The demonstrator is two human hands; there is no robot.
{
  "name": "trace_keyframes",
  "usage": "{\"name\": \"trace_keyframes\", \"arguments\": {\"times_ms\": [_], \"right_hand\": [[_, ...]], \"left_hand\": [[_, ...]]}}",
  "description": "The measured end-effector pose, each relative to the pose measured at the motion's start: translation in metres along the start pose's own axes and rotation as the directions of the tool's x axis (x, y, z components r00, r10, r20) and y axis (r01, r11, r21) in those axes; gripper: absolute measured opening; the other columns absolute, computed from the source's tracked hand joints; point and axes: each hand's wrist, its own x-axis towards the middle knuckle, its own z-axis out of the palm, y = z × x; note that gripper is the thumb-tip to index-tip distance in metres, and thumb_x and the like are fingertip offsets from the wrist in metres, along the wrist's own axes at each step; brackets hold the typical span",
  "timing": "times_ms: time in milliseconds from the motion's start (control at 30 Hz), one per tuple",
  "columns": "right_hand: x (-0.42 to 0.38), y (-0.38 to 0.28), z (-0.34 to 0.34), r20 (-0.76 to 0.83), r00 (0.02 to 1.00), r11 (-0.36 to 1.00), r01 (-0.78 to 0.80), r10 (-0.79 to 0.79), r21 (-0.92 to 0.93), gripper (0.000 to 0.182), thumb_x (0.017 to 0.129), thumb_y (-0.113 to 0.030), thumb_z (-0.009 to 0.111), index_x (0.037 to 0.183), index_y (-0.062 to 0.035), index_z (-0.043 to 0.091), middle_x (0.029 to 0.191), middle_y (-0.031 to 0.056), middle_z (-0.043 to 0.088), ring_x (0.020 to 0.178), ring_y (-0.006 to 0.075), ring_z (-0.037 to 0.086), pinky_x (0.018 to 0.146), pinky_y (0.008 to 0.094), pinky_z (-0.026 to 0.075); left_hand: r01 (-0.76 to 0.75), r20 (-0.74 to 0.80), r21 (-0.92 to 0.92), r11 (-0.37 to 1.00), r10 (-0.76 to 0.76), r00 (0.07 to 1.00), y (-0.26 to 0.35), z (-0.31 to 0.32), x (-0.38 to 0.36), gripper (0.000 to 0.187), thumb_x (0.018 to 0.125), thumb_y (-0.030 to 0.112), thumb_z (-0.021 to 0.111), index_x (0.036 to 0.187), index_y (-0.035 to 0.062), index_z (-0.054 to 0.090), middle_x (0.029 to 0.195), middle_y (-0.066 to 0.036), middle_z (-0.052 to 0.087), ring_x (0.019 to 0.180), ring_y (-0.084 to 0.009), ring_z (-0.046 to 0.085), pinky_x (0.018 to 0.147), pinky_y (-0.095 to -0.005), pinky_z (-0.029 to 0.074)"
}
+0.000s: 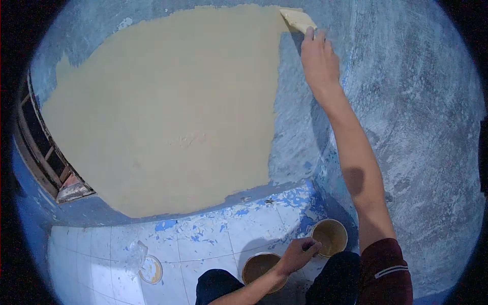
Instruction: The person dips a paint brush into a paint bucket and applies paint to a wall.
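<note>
My right hand (321, 58) reaches up the wall, its fingers closed on a flat putty spreader (299, 20) coated in cream-coloured putty. The spreader lies against the wall at the upper right corner of a broad patch of cream putty (178, 107). Low down, near my knees, my left hand (300, 256) is loosely curled, thumb and forefinger brought together, with no object visible in it. Beside its fingertips stands a round tub (330, 237) with brownish residue inside. A second tub (260, 269) sits under my left forearm, partly covered by it.
Bare blue-grey wall (422, 127) rises on the right, meeting the puttied wall at a corner. A window frame (43, 147) is at the left. Blue paint flakes (203, 229) litter the white tiled floor (96, 254), where a round lid (151, 269) and clear plastic (136, 251) lie.
</note>
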Motion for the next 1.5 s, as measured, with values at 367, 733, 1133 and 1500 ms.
{"name": "trace_keyframes", "arguments": {"times_ms": [367,733,1133,1500], "right_hand": [[-0.065,-0.027,0.002,0.230,0.973,0.993,-0.042,0.015,0.114,0.035,0.086,-0.002,0.052,0.119,0.0069,0.046,0.101,0.0170,0.054,0.090,0.0287,0.063,0.065,0.0344,0.059],[-0.079,-0.006,-0.017,0.203,0.979,0.998,-0.020,0.007,0.059,0.026,0.084,-0.006,0.056,0.108,0.0048,0.052,0.097,0.0128,0.055,0.086,0.0228,0.063,0.062,0.0287,0.059],[0.025,0.016,-0.018,0.081,0.997,0.996,-0.009,0.002,0.089,0.027,0.087,-0.003,0.050,0.113,0.0045,0.049,0.104,0.0201,0.054,0.091,0.0354,0.063,0.071,0.0420,0.057],[0.027,-0.003,-0.014,0.106,0.994,0.994,-0.018,0.006,0.107,0.019,0.087,-0.004,0.051,0.104,0.0046,0.052,0.103,0.0198,0.055,0.091,0.0354,0.063,0.070,0.0423,0.058]], "left_hand": [[0.075,0.037,0.062,0.995,-0.078,0.996,0.015,-0.002,-0.004,0.037,0.094,0.033,0.056,0.093,-0.0017,0.067,0.078,-0.008,0.066,0.075,-0.0128,0.058,0.071,-0.0311,0.047],[0.042,0.043,0.060,0.997,-0.044,0.998,0.007,0.000,-0.009,0.038,0.094,0.035,0.056,0.091,-0.0010,0.067,0.078,-0.007,0.066,0.073,-0.0123,0.059,0.069,-0.0310,0.048],[0.032,0.055,0.109,0.994,-0.038,0.998,0.012,0.000,-0.001,0.038,0.095,0.037,0.055,0.091,0.0002,0.067,0.075,-0.006,0.065,0.071,-0.0121,0.058,0.064,-0.0306,0.047],[0.042,0.039,0.038,0.998,-0.044,0.998,0.017,0.000,-0.003,0.038,0.094,0.034,0.055,0.090,-0.0011,0.067,0.073,-0.007,0.064,0.069,-0.0130,0.057,0.065,-0.0315,0.046]]}}
